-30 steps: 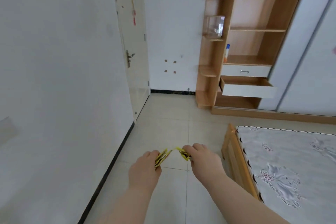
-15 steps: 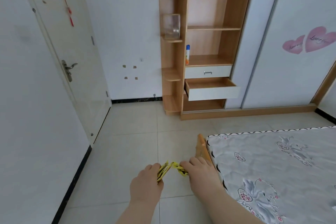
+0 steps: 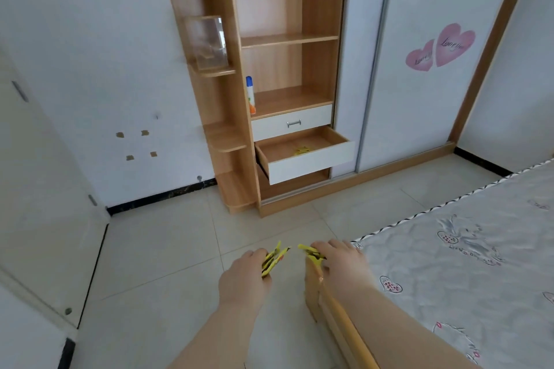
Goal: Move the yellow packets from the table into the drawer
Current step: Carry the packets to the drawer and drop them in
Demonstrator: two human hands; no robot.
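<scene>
Shelving unit (image 3: 287, 39), wood-grain, against the far wall: holds the destination. Bed (image 3: 464, 263), patterned mattress, lower right; its wooden corner post (image 3: 313, 284) stands just below the right hand, so the load is carried out over the floor. Open drawer (image 3: 308, 163), lower of two, white front, pulled well out, presumably left so because neither hand is free to open it; well apart from the hands, across the tiles. Upper drawer (image 3: 292, 123), closed, not in use. Left hand (image 3: 242, 275), held forward and low, fingers curled round the left bundle (image 3: 274, 257) of yellow packets, which fans upward out of the grip. Right hand (image 3: 341, 260), level with it, fingers pinching the right bundle (image 3: 311, 253), which looks smaller and points toward the other; the two bundles are near but apart. Both hands are loaded, likely to save trips. Stored packets (image 3: 302, 150), a few, yellow, loose on the drawer bottom: task judged partly done, carrying step in hand. No table in view.
</scene>
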